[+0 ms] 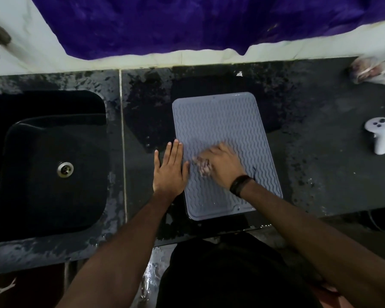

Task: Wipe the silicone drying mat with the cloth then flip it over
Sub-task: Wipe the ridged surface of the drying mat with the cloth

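Grey and bumpy, the mat [222, 138] is lying flat on the dark, wet counter [320, 152], right of the black sink [51, 165]. Only a drain [65, 169] is showing in the sink. The left hand [170, 170] is pressing flat on the mat's edge. The right hand [222, 166] is gripping a blurry cloth [201, 165] on the mat.

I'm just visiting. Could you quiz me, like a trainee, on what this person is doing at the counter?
1. True or false: the mat has already been flipped over.
2. Which hand grips the cloth? A) left B) right
3. What white thing lies on the counter right of the mat?

Key
1. False: the wavy ribs face up.
2. B: the right hand wipes; the left hand lies flat at the mat's edge.
3. A controller.
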Motion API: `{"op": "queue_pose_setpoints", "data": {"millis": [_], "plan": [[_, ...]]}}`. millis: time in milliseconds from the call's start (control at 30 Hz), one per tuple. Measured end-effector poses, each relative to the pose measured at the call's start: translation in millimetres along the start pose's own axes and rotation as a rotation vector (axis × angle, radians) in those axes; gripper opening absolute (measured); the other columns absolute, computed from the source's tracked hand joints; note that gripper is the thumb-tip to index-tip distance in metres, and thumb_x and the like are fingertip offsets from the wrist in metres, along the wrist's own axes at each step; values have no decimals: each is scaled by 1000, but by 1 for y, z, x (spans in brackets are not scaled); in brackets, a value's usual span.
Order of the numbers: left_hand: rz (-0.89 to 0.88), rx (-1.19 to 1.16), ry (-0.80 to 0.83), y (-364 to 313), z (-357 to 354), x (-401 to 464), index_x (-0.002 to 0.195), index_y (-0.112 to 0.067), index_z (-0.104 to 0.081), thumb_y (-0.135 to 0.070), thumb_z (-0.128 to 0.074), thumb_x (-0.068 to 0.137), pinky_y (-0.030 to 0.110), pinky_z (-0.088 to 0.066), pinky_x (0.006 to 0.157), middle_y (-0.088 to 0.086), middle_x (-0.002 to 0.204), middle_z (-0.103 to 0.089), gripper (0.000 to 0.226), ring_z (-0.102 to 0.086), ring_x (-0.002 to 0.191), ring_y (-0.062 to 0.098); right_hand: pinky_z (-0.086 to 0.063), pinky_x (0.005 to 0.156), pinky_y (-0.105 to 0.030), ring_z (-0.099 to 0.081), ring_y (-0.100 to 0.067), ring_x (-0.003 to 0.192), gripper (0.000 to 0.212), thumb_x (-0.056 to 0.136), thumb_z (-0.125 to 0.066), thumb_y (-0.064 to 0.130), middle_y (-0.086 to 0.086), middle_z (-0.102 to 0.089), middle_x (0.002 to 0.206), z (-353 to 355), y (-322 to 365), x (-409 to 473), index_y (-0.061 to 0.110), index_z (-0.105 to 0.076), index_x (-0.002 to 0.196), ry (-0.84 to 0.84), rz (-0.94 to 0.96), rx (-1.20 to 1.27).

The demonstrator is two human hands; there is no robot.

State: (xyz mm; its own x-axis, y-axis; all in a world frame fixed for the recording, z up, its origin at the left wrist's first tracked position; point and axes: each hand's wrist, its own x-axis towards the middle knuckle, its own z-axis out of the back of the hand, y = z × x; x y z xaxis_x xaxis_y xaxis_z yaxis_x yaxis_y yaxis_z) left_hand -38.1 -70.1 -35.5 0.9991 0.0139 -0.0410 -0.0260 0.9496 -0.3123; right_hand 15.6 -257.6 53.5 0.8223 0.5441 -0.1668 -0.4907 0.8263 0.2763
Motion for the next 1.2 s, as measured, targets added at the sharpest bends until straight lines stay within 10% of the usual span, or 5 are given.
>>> {"op": "queue_pose_setpoints", "data": {"millis": [300,767,1033,1200], "plan": [[31,-39,17,-1,0,1,164,-15,-20,-45,-22,108,55,-1,127,-1,172,-14,64,-5,159,16,-37,96,-41,-40,-31,122,52,85,-57,6,-7,-53,131,20,17,175,18,-49,136,-70,-66,-222],[25,-22,43,-1,1,3,164,-15,-18,-46,-20,108,57,2,126,0,172,-12,64,-4,159,17,-38,98,-43,-41,-34,123,48,87,-60,25,-12,-53,131,40,-35,180,14,-49,133,18,-264,-437],[23,-33,42,-1,2,3,164,-14,-21,-44,-23,108,56,5,125,0,172,-14,63,-5,159,17,-34,99,-43,-37,-33,126,46,89,-53,9,-11,-50,134,26,10,192,13,-49,134,-21,18,-419],[21,-46,36,-1,3,3,164,-13,-20,-43,-27,109,58,2,126,2,171,-14,63,-6,159,18,-38,95,-44,-41,-34,120,52,84,-65,25,-11,-55,131,47,-68,163,16,-50,133,13,-196,-417]]}}
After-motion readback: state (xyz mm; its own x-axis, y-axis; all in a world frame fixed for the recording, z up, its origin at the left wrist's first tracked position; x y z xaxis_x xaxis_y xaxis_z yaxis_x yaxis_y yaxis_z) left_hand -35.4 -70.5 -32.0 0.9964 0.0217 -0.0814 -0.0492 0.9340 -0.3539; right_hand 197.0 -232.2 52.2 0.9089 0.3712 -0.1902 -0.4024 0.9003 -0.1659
